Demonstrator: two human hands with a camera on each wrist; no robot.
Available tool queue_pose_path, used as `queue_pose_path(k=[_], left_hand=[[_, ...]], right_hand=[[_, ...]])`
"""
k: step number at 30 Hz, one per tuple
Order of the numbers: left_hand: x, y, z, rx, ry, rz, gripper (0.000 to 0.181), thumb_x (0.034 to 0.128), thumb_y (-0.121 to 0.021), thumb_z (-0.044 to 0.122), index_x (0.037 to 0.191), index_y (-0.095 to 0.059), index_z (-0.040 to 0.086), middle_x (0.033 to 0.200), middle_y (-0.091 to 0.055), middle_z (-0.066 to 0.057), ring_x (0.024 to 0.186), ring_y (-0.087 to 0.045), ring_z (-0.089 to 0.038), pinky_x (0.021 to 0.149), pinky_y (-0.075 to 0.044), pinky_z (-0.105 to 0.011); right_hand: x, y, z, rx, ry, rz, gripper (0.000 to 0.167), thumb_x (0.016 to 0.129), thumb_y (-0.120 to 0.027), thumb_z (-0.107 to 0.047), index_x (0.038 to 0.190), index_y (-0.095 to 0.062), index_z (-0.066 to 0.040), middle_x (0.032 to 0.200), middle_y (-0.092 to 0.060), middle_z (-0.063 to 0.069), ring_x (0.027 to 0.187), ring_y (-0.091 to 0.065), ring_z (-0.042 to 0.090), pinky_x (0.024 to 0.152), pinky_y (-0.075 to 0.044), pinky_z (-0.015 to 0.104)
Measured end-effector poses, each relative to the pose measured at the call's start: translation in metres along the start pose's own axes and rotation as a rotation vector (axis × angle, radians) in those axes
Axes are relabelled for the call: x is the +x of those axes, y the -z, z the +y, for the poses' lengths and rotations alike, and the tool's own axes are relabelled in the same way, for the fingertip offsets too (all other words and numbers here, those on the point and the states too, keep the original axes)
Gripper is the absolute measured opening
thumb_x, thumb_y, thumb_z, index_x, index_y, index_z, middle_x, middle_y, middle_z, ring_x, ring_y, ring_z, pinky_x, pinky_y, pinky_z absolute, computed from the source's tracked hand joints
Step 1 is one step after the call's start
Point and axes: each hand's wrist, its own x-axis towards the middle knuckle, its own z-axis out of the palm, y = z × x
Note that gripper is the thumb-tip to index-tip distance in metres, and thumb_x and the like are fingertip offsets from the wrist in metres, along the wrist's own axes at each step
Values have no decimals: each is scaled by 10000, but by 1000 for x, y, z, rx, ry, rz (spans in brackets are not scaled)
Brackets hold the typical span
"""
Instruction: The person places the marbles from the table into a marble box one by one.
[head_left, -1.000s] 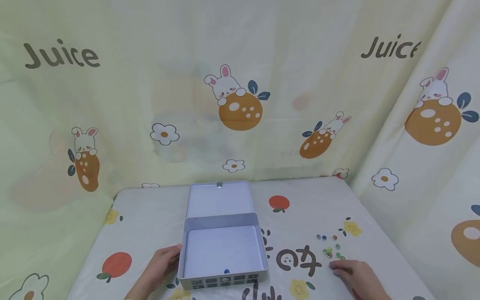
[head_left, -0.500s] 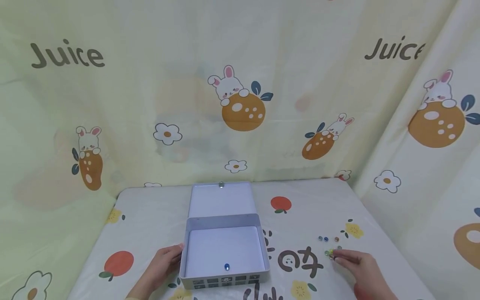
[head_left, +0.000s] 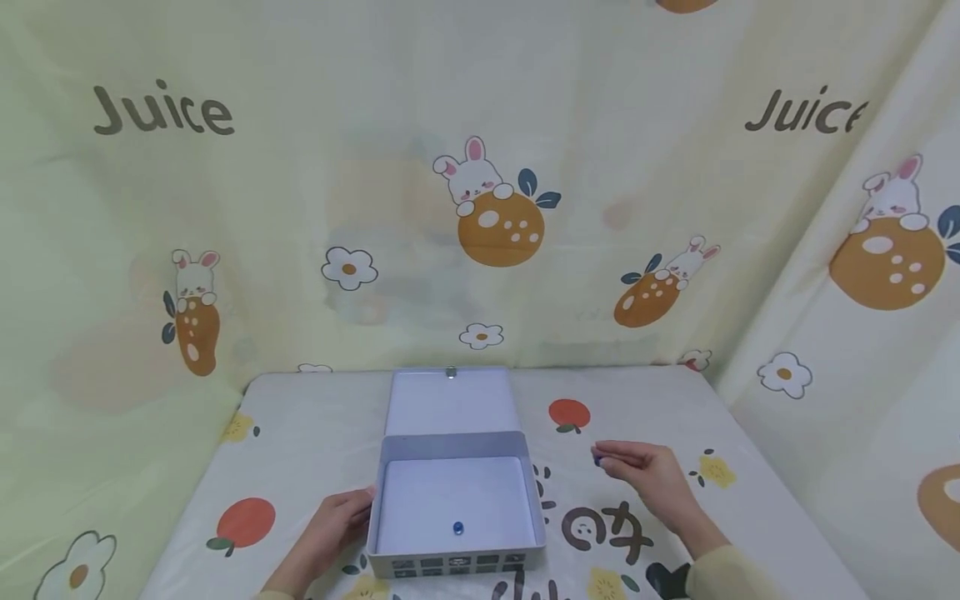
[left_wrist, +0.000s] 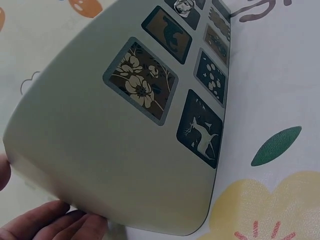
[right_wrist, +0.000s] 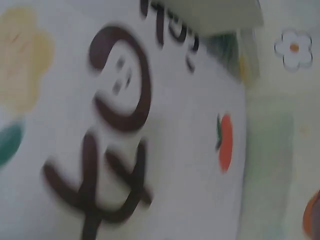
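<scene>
"Juice" legible twice on curtain: left print complete, dark letters, capital J; right print same word, final "e" partly lost at the fold. Tablecloth: big stylized dark characters right of the box, can't read them; the round one has a small face inside. More strokes at head view's bottom edge, cropped, unreadable. Right wrist view: lettering blurred. Left wrist view: cropped fragment top right, unreadable.
</scene>
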Motion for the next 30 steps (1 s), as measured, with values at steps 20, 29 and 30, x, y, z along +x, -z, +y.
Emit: queue_pose_path(k=[20, 29, 30], left_hand=[[6, -4, -2, 1, -14, -10, 517, 1084, -482, 273, 1338, -548, -173, 1397, -568, -330, 1326, -567, -457, 1055, -553, -529], [2, 0, -1, 3, -20, -2, 543, 1073, -507, 315, 1334, -563, -158, 1397, -579, -319, 1325, -573, -446, 1055, -557, -509], [1, 0, -1, 1, -21, 0, 548, 1071, -510, 317, 1335, -561, -161, 1397, -578, -320, 1327, -571, -447, 1056, -557, -508]], right_hand=[[46, -109, -50, 39, 109, -280, 317, 928, -743, -112, 1217, -724, 18, 1176, -762, 169, 1077, -755, 244, 943, -635, 346], [45, -112, -57, 29, 107, -258, 301, 932, -731, -82, 1219, -726, 10, 1190, -755, 179, 1105, -747, 259, 972, -623, 374], [45, -111, -57, 28, 107, -255, 298, 932, -731, -82, 1216, -728, 6, 1187, -758, 173, 1105, -746, 259, 971, -624, 374]])
